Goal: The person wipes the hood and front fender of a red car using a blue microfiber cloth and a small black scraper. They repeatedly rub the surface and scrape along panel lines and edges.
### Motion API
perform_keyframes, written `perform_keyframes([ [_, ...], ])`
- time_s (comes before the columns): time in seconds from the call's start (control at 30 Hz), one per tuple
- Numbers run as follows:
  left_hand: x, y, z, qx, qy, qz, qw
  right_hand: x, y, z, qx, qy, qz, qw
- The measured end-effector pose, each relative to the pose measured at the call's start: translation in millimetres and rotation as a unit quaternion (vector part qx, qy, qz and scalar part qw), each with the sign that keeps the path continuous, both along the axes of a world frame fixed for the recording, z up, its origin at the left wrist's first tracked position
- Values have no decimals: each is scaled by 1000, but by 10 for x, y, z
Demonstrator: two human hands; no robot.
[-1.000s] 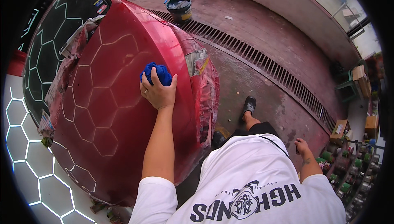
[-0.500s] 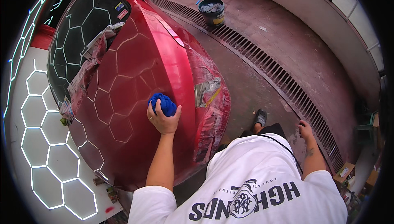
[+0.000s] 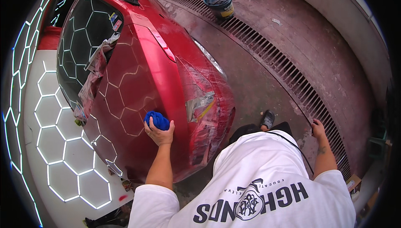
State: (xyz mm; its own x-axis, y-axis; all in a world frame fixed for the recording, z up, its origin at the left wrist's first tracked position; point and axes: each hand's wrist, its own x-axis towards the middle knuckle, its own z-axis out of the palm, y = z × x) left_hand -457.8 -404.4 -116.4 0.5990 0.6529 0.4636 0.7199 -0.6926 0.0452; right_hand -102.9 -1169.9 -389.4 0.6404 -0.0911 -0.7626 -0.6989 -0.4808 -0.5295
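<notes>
My left hand (image 3: 161, 135) is closed around a bunched blue cloth (image 3: 156, 120). It presses the cloth on the glossy red car hood (image 3: 125, 146), near the hood's right-hand edge. Just right of that hand, clear plastic film and tape (image 3: 200, 107) cover the front of the car. Away from the car on the right, my right hand (image 3: 319, 129) hangs low with its fingers curled. Something small and dark shows at its fingers, too little of it to name.
Crumpled masking film (image 3: 92, 79) runs along the windshield's base. A dark bucket (image 3: 219, 6) stands by a long floor grating (image 3: 271, 46). A curved wall (image 3: 334, 8) rises beyond. Hexagonal light strips reflect on a pale surface (image 3: 62, 144) at left. A cardboard box (image 3: 353, 183) sits at lower right.
The whole view has shifted, bringing a headlight into sight. My left hand and the blue cloth stay on nearly the same part of the hood. The right hand remains low and curled.
</notes>
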Motion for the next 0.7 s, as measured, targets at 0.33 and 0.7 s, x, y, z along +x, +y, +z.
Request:
perform_keyframes([
  [0.33, 231, -111, 94, -35, 1, 88, 995, -20, -137, -313, -50, 0, 69, 996],
  [0.7, 1553, 845, 432, 74, -77, 29, 994, 1738, 2335, 842, 193, 34, -82, 977],
])
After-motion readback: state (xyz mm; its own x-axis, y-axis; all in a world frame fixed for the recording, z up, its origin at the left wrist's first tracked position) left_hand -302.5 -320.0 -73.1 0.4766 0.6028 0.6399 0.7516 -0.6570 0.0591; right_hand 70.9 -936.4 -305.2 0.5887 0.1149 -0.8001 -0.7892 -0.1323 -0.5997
